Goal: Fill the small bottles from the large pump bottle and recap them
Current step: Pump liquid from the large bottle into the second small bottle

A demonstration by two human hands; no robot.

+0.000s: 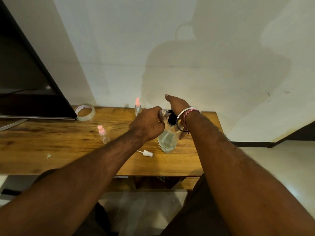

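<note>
A large clear pump bottle point(166, 139) with a black pump head point(171, 118) stands on the wooden table point(51, 142) near its right end. My right hand point(177, 103) rests flat on top of the pump head. My left hand point(148, 124) grips a small clear bottle point(161, 113), uncapped, held up at the pump's nozzle. Its white spray cap point(147, 153) lies on the table in front of the big bottle. Two more small bottles with pink caps stand upright: one to the left point(103, 134), one at the back by the wall point(137, 107).
A roll of clear tape point(85, 111) lies at the back left beside a dark monitor point(29, 74). A wall runs behind the table. The table's right edge is just beyond the pump bottle, with floor past it.
</note>
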